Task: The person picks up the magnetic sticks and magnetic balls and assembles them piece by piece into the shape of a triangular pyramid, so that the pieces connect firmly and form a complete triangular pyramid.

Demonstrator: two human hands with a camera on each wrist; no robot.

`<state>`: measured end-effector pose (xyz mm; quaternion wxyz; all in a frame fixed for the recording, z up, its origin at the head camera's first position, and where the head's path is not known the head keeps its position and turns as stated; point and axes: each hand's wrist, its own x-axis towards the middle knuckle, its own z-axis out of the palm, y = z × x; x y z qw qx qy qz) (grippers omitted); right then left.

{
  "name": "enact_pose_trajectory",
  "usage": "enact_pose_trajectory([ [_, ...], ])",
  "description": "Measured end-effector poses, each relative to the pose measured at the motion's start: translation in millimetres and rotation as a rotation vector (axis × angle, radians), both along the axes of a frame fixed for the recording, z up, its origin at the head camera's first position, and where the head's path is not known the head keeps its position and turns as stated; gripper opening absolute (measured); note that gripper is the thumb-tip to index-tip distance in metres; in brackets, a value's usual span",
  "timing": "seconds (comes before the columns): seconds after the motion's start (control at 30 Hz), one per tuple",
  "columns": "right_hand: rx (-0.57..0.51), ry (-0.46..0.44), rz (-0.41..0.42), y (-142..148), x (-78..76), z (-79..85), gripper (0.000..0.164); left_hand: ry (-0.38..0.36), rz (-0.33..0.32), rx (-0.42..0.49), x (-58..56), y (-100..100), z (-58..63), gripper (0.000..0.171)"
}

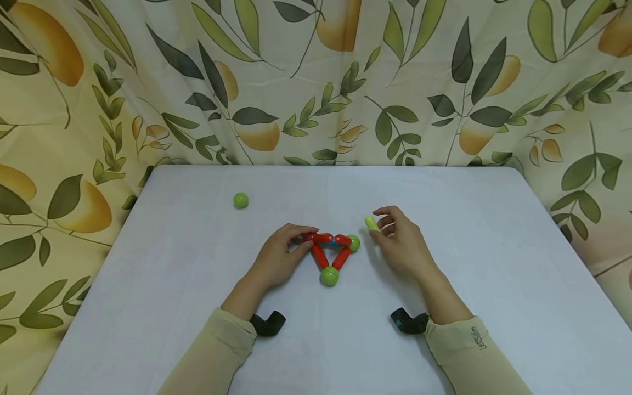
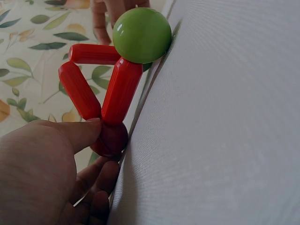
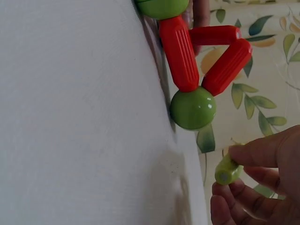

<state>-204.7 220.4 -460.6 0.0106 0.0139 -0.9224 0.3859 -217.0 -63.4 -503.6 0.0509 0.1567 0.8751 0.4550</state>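
A small magnetic-looking frame of red rods (image 1: 320,257) and balls stands on the table. My left hand (image 1: 280,255) grips the red ball (image 2: 112,140) at its left corner between thumb and fingers. One green ball (image 1: 329,276) forms the near corner, another green ball (image 1: 354,243) the right one. Two upper red rods (image 3: 228,67) lean up and meet end to end, and a blue rod (image 1: 332,243) shows behind them. To the right of the frame, apart from it, my right hand (image 1: 402,241) pinches a short yellow-green rod (image 3: 228,169) above the table.
A loose green ball (image 1: 241,201) lies toward the back left of the white table (image 1: 173,285). Behind the table's far edge hangs a leaf-and-fruit patterned curtain (image 1: 316,109). Black wrist cameras (image 1: 268,323) sit at both cuffs.
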Motion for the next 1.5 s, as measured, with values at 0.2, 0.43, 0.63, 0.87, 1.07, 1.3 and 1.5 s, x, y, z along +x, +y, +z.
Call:
enact_pose_trajectory([
  [0.2, -0.03, 0.007, 0.041, -4, 1.2, 8.2, 0.041, -0.008, 0.01, 0.001, 0.9, 0, 1.1, 0.029],
  [0.43, -0.064, 0.006, 0.088, -8, 4.5, 16.1, 0.045, -0.003, 0.014, -0.007, 1.4, 0, -0.3, 0.03],
  [0.63, -0.07, 0.037, 0.132, -12, 7.6, 20.3, 0.045, -0.004, 0.01, -0.004, 1.5, 0, -0.2, 0.03],
  [0.87, -0.086, 0.074, 0.179, -17, 12.0, 24.5, 0.038, 0.006, 0.005, 0.008, 0.8, 0, -1.4, 0.03],
  [1.07, -0.084, 0.081, 0.208, -22, 14.7, 26.6, 0.036, -0.009, 0.008, -0.003, 0.6, 1, -1.0, 0.03],
  [1.3, -0.091, 0.083, 0.245, -29, 18.0, 27.7, 0.031, -0.006, 0.003, -0.023, 0.4, 0, -1.0, 0.031],
  [1.5, -0.11, 0.11, 0.306, -31, 21.6, 27.5, 0.031, 0.002, 0.0, -0.005, 0.2, 0, -2.4, 0.03],
])
